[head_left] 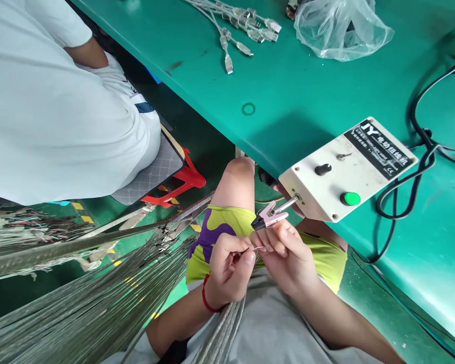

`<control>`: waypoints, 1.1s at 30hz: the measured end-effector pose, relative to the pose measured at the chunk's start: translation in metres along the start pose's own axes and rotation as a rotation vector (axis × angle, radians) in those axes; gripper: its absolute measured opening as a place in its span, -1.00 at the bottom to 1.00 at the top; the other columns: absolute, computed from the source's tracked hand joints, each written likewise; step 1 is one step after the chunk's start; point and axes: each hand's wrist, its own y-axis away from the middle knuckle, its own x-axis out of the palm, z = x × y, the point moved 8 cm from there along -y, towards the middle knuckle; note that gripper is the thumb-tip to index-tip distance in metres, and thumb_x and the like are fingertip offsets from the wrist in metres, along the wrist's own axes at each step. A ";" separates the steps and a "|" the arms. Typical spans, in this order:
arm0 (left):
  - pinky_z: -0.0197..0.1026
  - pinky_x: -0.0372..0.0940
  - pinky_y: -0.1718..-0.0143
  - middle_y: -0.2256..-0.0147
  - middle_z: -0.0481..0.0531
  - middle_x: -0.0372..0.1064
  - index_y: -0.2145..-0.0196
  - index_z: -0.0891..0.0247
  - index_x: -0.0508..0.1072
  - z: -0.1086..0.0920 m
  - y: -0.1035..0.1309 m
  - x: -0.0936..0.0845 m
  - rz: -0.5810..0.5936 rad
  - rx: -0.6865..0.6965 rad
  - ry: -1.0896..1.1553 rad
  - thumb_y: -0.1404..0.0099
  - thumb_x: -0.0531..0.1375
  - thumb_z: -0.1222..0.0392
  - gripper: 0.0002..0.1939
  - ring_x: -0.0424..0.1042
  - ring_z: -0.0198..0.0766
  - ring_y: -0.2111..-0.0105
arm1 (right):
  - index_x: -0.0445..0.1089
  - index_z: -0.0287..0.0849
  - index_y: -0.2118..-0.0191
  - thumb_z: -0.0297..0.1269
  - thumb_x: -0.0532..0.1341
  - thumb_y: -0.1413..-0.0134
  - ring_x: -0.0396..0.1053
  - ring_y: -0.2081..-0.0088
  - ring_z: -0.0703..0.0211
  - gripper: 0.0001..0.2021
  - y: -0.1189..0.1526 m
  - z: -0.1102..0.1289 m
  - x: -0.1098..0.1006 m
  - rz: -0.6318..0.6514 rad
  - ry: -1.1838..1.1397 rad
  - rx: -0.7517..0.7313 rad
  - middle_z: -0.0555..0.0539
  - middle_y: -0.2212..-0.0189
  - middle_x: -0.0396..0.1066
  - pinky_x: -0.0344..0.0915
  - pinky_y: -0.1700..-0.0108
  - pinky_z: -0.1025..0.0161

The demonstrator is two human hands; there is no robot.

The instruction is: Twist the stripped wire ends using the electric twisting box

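Observation:
My left hand (231,268) is closed, with thumb and forefinger pinching the end of a thin cable. Short red and white wires (257,248) stick out of that pinch toward my right hand (286,250), whose curled fingers meet their tips. Just above the right fingers is a pink clip (270,216) with black-tipped jaws. It sits on the metal shaft of a cream wire-twisting machine (349,169), which has a green button, a black knob and a toggle switch. A bundle of grey cables (225,331) runs down from under my left wrist over my lap.
The machine stands at the edge of a green table (288,86). Farther back lie USB cables (246,25) and a clear plastic bag (341,25). Black cords (413,187) loop at right. Many cables (98,303) hang at lower left; a person (68,111) sits on a red stool (185,179).

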 end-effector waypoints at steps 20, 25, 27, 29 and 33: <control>-0.30 0.32 0.42 0.30 -0.12 0.39 -0.08 0.12 0.45 -0.015 -0.018 0.003 0.004 0.059 -0.123 -0.69 0.29 0.22 -0.89 0.32 -0.37 0.47 | 0.69 -0.06 0.30 -0.07 0.70 -0.23 -0.04 0.55 0.34 -0.73 0.016 -0.009 -0.004 -0.074 0.084 -0.016 0.18 0.60 0.26 0.20 0.41 0.34; -0.30 0.35 0.37 0.26 -0.10 0.40 -0.10 0.11 0.45 -0.013 -0.021 0.004 0.011 0.052 -0.079 -0.68 0.28 0.26 -0.87 0.33 -0.36 0.43 | 0.70 -0.07 0.31 -0.13 0.68 -0.25 -0.15 0.57 0.37 -0.76 0.013 -0.005 0.000 -0.058 0.068 -0.023 0.22 0.61 0.16 0.13 0.45 0.36; -0.30 0.33 0.38 0.26 -0.10 0.40 -0.11 0.10 0.46 -0.011 -0.020 0.003 0.009 0.039 -0.062 -0.67 0.28 0.27 -0.85 0.31 -0.36 0.45 | 0.72 -0.05 0.31 -0.13 0.69 -0.24 -0.14 0.58 0.37 -0.77 0.013 -0.005 -0.001 -0.055 0.066 -0.024 0.22 0.62 0.16 0.11 0.45 0.36; -0.28 0.36 0.36 0.26 -0.09 0.41 -0.12 0.10 0.47 -0.008 -0.018 0.002 -0.003 0.031 -0.032 -0.66 0.29 0.27 -0.83 0.34 -0.33 0.43 | 0.75 -0.04 0.31 -0.13 0.71 -0.21 -0.14 0.59 0.38 -0.78 0.012 -0.007 -0.002 -0.053 0.067 -0.021 0.21 0.63 0.21 0.09 0.47 0.36; -0.23 0.46 0.26 0.21 -0.02 0.49 -0.14 0.11 0.51 -0.005 -0.015 -0.004 -0.049 0.045 0.025 -0.67 0.27 0.22 -0.84 0.48 -0.25 0.33 | 0.77 -0.01 0.31 -0.14 0.73 -0.17 -0.09 0.59 0.39 -0.80 0.013 -0.013 -0.005 -0.048 0.075 -0.005 0.19 0.63 0.28 0.05 0.47 0.35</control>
